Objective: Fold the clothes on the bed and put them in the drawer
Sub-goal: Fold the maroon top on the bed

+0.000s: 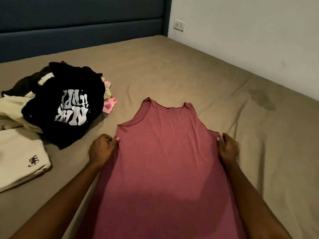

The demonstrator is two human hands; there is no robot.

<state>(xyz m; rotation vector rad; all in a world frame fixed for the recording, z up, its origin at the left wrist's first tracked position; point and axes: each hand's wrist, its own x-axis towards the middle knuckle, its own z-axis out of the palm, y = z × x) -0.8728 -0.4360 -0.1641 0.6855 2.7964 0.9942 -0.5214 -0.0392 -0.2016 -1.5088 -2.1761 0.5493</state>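
Note:
A pink sleeveless top [165, 152] lies spread flat on the bed, neckline pointing away from me. My left hand [101, 149] pinches its left side edge just under the armhole. My right hand [227, 147] pinches the right side edge at the same height. A pile of unfolded clothes sits to the left, topped by a black T-shirt [69, 104] with white lettering. Under it lie beige garments and a small pink patterned piece [109, 105]. A folded cream garment [20, 161] with a small dark logo lies at the near left.
The bed [224, 87] has a taupe sheet with a dark stain [264, 99] toward the right. A dark blue headboard [81, 26] runs along the back. A white wall with a socket [179, 25] borders the right side. No drawer is in view.

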